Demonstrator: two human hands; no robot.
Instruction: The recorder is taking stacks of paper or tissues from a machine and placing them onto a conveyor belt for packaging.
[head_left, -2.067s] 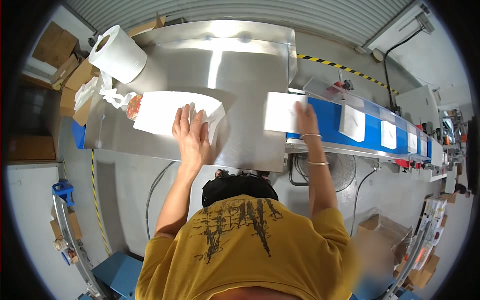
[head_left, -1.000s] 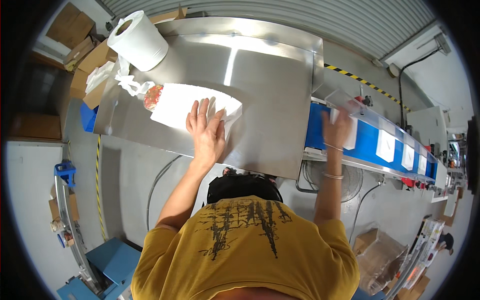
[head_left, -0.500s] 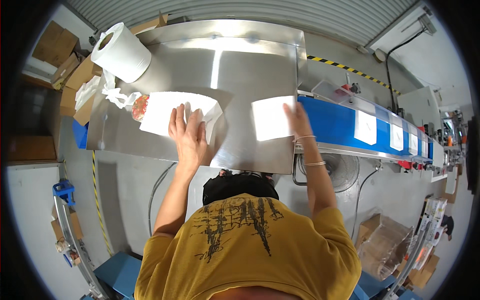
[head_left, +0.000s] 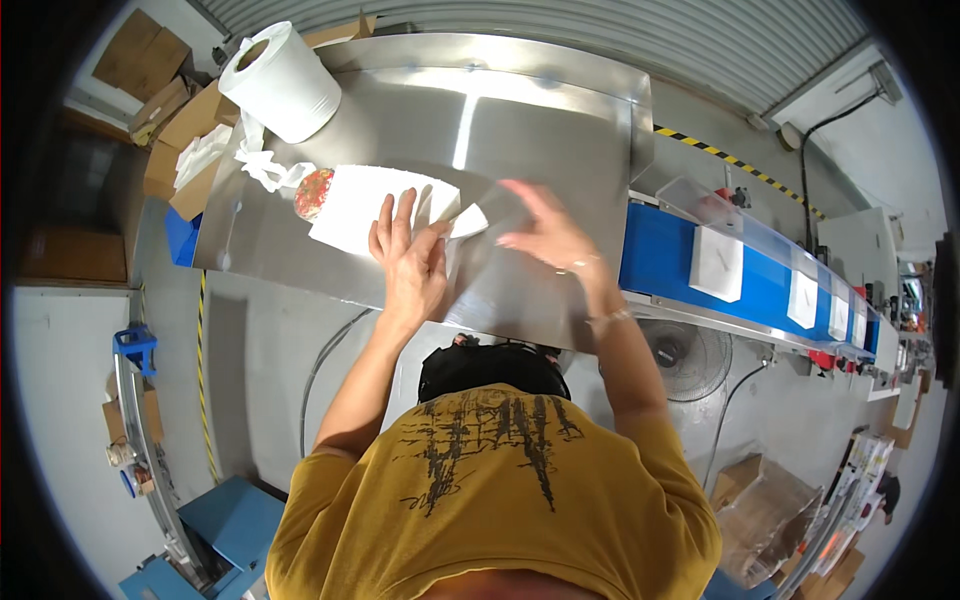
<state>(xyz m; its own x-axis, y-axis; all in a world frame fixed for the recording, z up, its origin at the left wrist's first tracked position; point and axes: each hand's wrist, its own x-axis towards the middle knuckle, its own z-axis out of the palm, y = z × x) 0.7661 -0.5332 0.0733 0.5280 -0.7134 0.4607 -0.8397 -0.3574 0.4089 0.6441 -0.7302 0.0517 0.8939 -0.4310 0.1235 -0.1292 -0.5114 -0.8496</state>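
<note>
A fanned pile of flat white packets (head_left: 365, 200) lies on the steel table. My left hand (head_left: 412, 275) rests on its near right part, fingers spread over the white surface; at this end a packet's corner stands up from the pile. To the right, over the bare steel, my right hand (head_left: 553, 235) is blurred by motion, its thumb and fingers apart and nothing in them. Against the pile's left end sits a round thing with a red and green pattern (head_left: 313, 193). On the blue conveyor belt (head_left: 655, 245) lies a white packet (head_left: 717, 263).
Farther along the belt lie several more white packets (head_left: 803, 298), beside a clear guard (head_left: 700, 205). A big white paper roll (head_left: 285, 85) stands at the table's far left, a crumpled strip (head_left: 265, 168) trailing from it. Below the belt is a fan (head_left: 685, 360).
My right hand has let go of a white packet, now on the belt, and swung left toward the pile. My left hand stays on the pile, where a packet corner is lifted more.
</note>
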